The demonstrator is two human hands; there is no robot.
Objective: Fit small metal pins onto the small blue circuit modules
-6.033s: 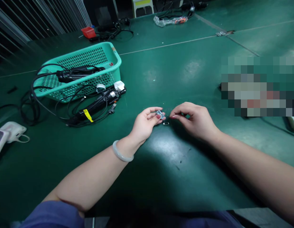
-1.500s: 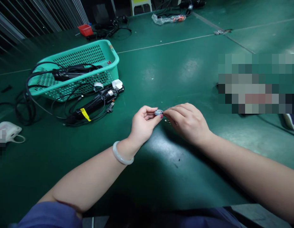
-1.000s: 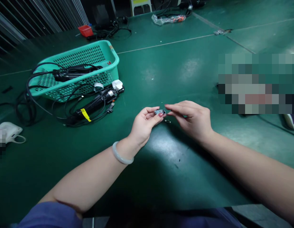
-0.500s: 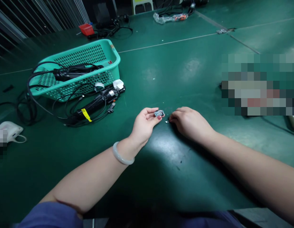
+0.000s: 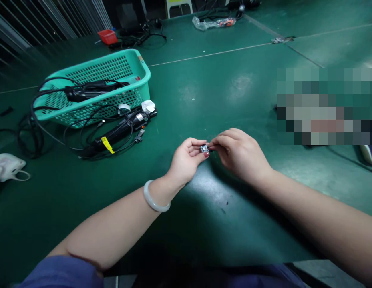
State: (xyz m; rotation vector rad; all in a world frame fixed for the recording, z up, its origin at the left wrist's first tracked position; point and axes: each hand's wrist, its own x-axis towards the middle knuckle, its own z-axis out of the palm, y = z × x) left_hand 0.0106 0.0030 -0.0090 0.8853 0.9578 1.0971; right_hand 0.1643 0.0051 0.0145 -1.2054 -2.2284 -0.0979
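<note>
My left hand [image 5: 186, 161] pinches a tiny dark electronic part [image 5: 204, 149] between thumb and fingers, just above the green table [image 5: 204, 92]. A pale bangle [image 5: 155, 198] sits on that wrist. My right hand [image 5: 240, 154] has its fingertips pinched together against the right side of the same part. Whatever the right fingers hold is too small to name. The small metal piece that lay on the table beside the hands is hidden.
A teal mesh basket [image 5: 113, 76] with black cables stands at the left. In front of it lies a black tool with a yellow label [image 5: 119, 130]. A white device [image 5: 7, 167] is at the far left edge, a red tray [image 5: 107, 37] at the back.
My right hand dropped to the table by the small metal piece, then rose back and met the part in my left hand. The left hand barely shifted.
</note>
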